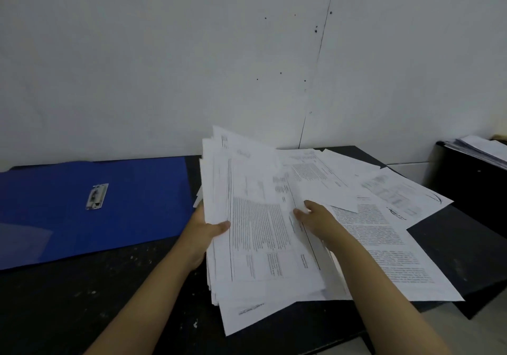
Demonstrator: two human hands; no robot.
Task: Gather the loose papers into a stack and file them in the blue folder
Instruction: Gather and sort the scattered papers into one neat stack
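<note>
White sheets fill your grip: left hand (204, 232) pinches the gathered stack (263, 234), right hand (315, 217) lies flat on top. Gathering is unfinished; pull in the loose papers (384, 217), then reach the blue folder (109, 203) lying open leftward.

The printed text on the stack of papers (260, 217) is too blurred to read. The left hand (204, 231) has its fingers hidden under that stack, only the thumb showing. At nine o'clock the blue folder (109, 203) runs off the frame; its metal clip (96, 196) is indistinct.
</note>
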